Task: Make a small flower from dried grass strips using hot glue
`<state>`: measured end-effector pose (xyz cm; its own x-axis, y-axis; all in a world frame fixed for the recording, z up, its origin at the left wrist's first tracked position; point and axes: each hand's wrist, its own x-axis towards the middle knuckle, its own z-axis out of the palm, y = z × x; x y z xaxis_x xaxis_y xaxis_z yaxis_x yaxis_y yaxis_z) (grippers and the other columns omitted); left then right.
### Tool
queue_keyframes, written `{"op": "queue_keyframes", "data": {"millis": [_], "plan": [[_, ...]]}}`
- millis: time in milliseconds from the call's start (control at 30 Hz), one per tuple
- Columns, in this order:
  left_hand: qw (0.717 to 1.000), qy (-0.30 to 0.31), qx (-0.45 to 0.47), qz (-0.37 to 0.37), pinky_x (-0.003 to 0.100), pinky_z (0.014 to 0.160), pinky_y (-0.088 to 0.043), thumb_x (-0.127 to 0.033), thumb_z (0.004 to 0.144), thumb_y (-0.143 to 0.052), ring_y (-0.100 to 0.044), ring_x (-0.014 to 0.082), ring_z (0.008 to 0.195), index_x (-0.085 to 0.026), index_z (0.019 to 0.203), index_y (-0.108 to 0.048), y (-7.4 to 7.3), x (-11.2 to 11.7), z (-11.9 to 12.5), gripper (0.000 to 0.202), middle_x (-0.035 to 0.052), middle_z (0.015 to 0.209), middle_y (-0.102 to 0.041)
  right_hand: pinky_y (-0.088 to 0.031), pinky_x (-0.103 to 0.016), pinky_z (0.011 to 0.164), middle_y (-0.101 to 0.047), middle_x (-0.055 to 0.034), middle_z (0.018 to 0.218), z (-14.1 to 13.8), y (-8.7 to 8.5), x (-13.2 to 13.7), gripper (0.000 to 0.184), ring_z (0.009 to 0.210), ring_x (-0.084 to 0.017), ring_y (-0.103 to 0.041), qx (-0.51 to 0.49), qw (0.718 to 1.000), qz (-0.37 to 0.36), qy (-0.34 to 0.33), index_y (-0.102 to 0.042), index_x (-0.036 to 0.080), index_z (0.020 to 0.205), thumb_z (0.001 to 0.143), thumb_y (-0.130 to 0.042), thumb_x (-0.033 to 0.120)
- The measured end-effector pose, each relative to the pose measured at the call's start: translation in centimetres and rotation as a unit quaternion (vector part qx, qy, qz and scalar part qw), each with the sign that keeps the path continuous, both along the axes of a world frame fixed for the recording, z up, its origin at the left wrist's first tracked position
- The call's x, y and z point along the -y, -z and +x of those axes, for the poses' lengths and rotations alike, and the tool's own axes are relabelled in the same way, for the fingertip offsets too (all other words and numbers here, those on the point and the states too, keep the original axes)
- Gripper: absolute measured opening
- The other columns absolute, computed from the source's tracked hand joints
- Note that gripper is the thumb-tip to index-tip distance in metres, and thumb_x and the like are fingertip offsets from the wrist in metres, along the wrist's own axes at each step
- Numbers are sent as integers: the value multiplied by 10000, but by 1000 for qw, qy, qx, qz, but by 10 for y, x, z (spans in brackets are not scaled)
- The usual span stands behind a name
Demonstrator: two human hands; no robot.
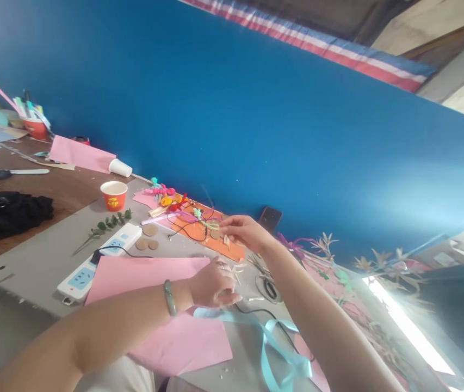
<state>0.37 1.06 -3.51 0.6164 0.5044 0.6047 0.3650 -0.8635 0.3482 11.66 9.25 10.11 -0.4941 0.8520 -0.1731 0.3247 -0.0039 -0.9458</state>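
Note:
My left hand [215, 286], with a grey-green bangle [170, 298] on its wrist, is over the right edge of a pink sheet [146, 277]. Its fingers are curled together, and whatever they may hold is hidden. Just below it runs a light blue ribbon [270, 348], looping to the right. Farther back, my right hand [246, 231] reaches over an orange sheet [232, 250], fingers stretched out and slightly apart. Near those fingertips lie pale green pipe cleaners [199, 215] and small beige scraps; I make out nothing held there.
A white power strip [99, 261] with a black cord, a leafy sprig [109, 223], brown discs [142, 243] and a red paper cup [114, 197] are on the left. A phone [270, 219] leans by the blue partition [256, 109]. Dried-looking flowers [325, 243] stand at right.

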Motion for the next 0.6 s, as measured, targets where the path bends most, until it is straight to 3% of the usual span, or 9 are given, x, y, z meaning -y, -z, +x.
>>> {"op": "queue_keyframes", "data": {"millis": [100, 233, 433, 500, 600], "plan": [[999, -26, 30, -24, 326, 784, -305, -411, 898, -440, -469, 129, 617, -173, 546, -482, -3, 1, -1, 427, -5, 550, -523, -422, -194, 483, -642, 17, 605, 20, 13, 18, 312, 482, -63, -532, -83, 993, -11, 79, -642, 147, 742, 555, -830, 312], [982, -76, 126, -115, 322, 770, -339, -382, 927, -388, -465, 130, 592, -172, 538, -480, -9, 1, -3, 451, -8, 526, -500, -370, -197, 415, -671, 3, 658, 39, 35, 47, 307, 429, -62, -514, -109, 986, -8, 125, -646, 157, 781, 615, -800, 364], [889, -113, 329, -298, 282, 701, -418, -409, 921, -390, -570, 167, 720, -165, 769, -615, -19, -7, -7, 365, 45, 746, -641, -329, -209, 396, -691, -10, 688, 47, 66, 77, 250, 385, -59, -477, -95, 990, 8, 99, -644, 163, 797, 708, -726, 382], [860, -116, 370, -333, 281, 707, -428, -426, 907, -419, -566, 163, 718, -158, 796, -631, -22, -11, -9, 360, 47, 759, -641, -314, -203, 386, -697, -10, 692, 46, 75, 81, 231, 372, -57, -467, -82, 992, 4, 95, -630, 167, 810, 737, -693, 378], [839, -90, 401, -357, 276, 707, -424, -447, 873, -488, -539, 142, 683, -147, 814, -665, -26, -19, -13, 353, 40, 748, -633, -284, -195, 367, -678, 4, 635, 42, 84, 84, 201, 349, -55, -429, -53, 995, 1, 79, -604, 170, 783, 751, -661, 360]]}}
